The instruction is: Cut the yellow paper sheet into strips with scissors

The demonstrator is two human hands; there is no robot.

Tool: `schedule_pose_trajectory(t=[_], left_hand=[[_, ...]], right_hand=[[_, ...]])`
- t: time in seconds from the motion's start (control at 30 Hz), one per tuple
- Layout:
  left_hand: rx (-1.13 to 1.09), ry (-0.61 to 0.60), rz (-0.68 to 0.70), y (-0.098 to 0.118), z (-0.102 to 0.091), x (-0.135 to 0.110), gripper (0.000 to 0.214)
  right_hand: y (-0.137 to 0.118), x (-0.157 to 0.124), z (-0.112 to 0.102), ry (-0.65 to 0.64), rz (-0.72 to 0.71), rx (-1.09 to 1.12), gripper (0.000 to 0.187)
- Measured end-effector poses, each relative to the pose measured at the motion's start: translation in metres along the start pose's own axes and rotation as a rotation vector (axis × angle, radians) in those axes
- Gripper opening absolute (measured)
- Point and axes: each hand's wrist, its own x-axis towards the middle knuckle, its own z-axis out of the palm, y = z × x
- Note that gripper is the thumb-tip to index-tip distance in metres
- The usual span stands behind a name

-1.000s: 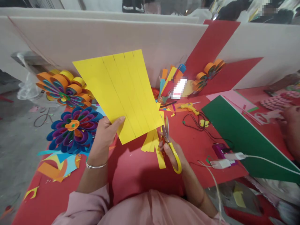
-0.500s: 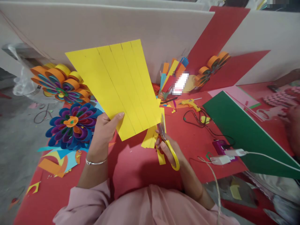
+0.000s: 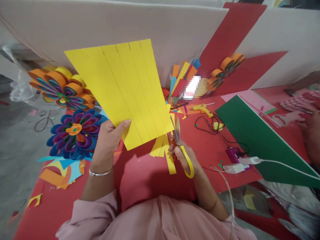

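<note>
My left hand (image 3: 111, 135) pinches the lower left edge of a yellow paper sheet (image 3: 125, 90), thumb on its face. Dark pencil lines run down the sheet, which is held up tilted above the table. My right hand (image 3: 183, 156) is closed round the handles of yellow scissors (image 3: 187, 160). Their blades are spread and point up, just right of the sheet's lower right corner. Beneath that corner, cut yellow paper strips (image 3: 170, 164) lie on the red table (image 3: 140, 176); part of the pile is hidden behind the sheet.
Paper-loop flowers, one blue and purple (image 3: 75, 133) and one orange (image 3: 62, 88), stand at left among paper scraps (image 3: 53, 176). A cup of paper strips (image 3: 173, 100), a yellow glue gun (image 3: 203, 109), a green board (image 3: 265, 143) and a purple power strip (image 3: 233, 155) with cords lie right. Another person's hand (image 3: 312, 136) is far right.
The scissor blades have spread apart and the scissors have shifted slightly right, away from the sheet's edge. The sheet stays in my left hand, nearly unmoved; the whole view shifts slightly.
</note>
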Motion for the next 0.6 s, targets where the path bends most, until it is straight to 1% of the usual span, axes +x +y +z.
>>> schedule_pose_trajectory(t=[0.2,0.4,0.6], left_hand=[[-0.052,-0.017,0.010,0.0021,0.0007,-0.0006,0.017],[-0.032,-0.010,0.001,0.0031,0.0005,-0.0009,0.018],[0.016,-0.019,-0.008,0.0014,0.0001,-0.0007,0.017]], right_hand=[[0.0054,0.0001,0.0009,-0.038,0.010,-0.008,0.063],[0.0019,0.0014,-0.0008,-0.038,0.021,-0.020,0.066],[0.0041,-0.0001,0.0038,-0.050,0.024,-0.009,0.062]])
